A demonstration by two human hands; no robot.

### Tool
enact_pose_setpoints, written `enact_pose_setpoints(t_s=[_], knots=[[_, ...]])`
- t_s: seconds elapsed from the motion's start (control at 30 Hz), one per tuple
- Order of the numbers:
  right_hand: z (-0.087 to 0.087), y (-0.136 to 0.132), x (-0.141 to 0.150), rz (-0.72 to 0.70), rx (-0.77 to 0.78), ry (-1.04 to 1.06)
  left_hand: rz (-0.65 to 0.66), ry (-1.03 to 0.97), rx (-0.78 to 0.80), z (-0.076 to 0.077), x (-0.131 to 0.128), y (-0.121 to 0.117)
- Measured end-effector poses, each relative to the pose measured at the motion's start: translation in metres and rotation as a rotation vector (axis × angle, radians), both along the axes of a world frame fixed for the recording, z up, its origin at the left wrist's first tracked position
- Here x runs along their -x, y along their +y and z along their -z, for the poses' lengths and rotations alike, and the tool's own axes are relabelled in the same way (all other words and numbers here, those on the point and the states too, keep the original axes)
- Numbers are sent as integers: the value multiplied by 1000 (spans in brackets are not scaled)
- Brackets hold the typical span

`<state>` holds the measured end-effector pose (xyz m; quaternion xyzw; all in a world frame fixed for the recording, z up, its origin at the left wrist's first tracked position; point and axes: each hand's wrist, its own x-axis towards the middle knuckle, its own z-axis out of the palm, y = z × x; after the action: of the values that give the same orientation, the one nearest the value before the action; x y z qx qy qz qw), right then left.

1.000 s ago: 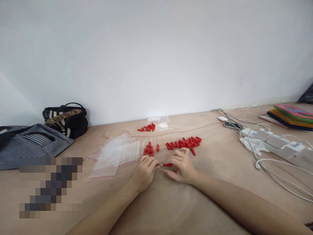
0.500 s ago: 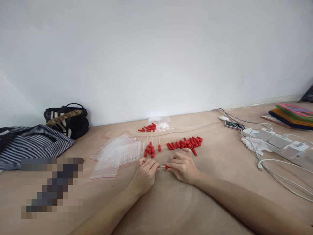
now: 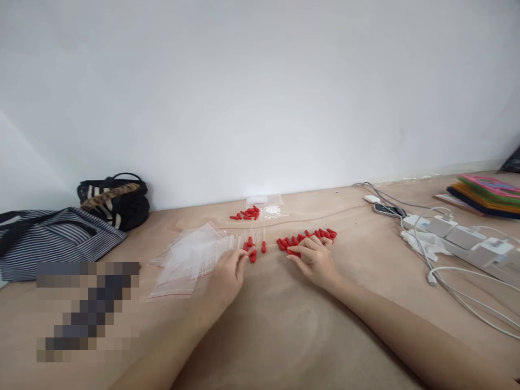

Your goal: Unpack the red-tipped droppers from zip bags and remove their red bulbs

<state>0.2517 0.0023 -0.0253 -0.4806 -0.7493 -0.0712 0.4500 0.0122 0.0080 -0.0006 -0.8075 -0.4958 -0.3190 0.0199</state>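
Note:
My left hand [image 3: 229, 272] is closed in a pinch at the right end of a row of thin clear tubes [image 3: 211, 254]. Whatever its fingertips grip is hidden. Right beside them lie several droppers [image 3: 253, 255] with red bulbs and clear stems; one dropper [image 3: 264, 247] is a little apart to the right. My right hand [image 3: 316, 261] reaches over a pile of red rubber bulbs [image 3: 325, 234]. Between its thumb and forefinger shows a red rubber bulb [image 3: 291, 251], with the fingers closed about it.
Clear zip bags [image 3: 179, 265] lie left of the tubes. Farther back are more red bulbs [image 3: 247, 213] and a clear bag [image 3: 266, 205]. Power strips with chargers [image 3: 463, 234] and white cables [image 3: 459, 281] spread at right. Bags [image 3: 60, 238] stand at left by the wall.
My hands have moved apart from the dropper they held between them. The left went left to the tubes and droppers, the right up and right onto the bulb pile.

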Motion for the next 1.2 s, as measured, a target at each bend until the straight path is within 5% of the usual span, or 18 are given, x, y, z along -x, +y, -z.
enact_pose_setpoints(t_s=[0.13,0.2,0.57,0.7,0.9,1.2], knots=[[-4,6,-3,148,51,-4,-470,191,317,-24,29,29],[-7,11,-6,241,106,1,-556,236,360,-27,42,41],[-25,45,-27,405,618,99,-620,339,304,-14,47,49],[-27,47,-25,406,581,96,-530,320,134,-10,39,35],[-34,54,-21,440,564,30,-33,180,-159,14,20,6],[-31,75,-23,502,709,-86,23,127,-155,19,18,5]])
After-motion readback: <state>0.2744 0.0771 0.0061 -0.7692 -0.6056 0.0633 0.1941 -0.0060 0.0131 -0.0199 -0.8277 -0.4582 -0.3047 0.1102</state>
